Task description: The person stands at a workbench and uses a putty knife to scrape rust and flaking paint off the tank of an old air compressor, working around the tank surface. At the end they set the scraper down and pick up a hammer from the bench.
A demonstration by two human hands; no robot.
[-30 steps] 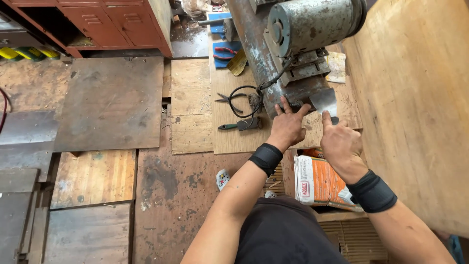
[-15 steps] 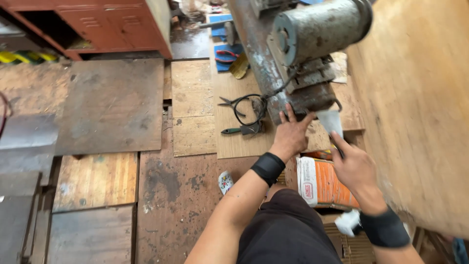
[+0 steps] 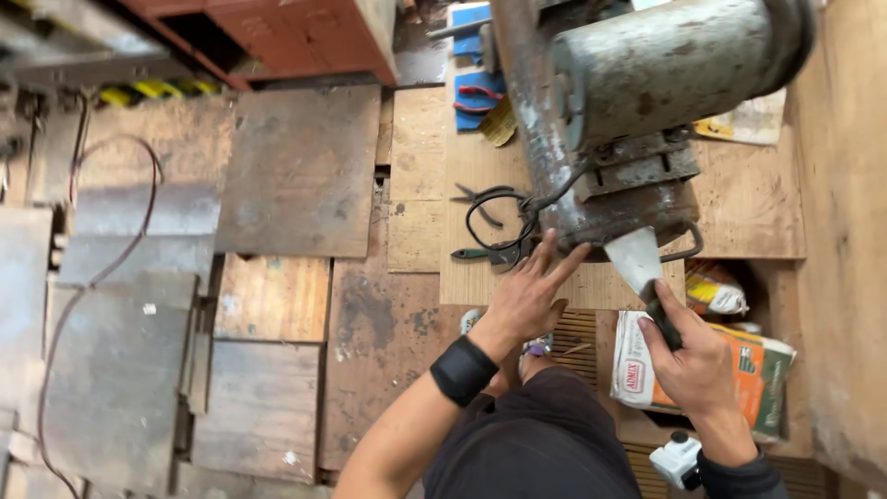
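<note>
Worn ply floor; left hand [image 3: 531,294] spread on rusty cylindrical motor [image 3: 647,102], right hand [image 3: 693,365] gripping trowel [image 3: 639,261].

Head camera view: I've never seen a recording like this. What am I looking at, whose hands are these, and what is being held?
The camera sits on a person's head and looks down past their lap at their own two bare hands. The left hand, with a black wristband, rests its fingertips against a big, worn grey metal motor-like machine. The right hand grips a putty knife with a dark handle and pale triangular blade, its blade up against the machine's underside. Below, the floor is patched plywood boards and rusty metal sheets. Pliers and a coiled black cable lie on it, and a white-and-orange paper bag sits by the right hand.
</note>
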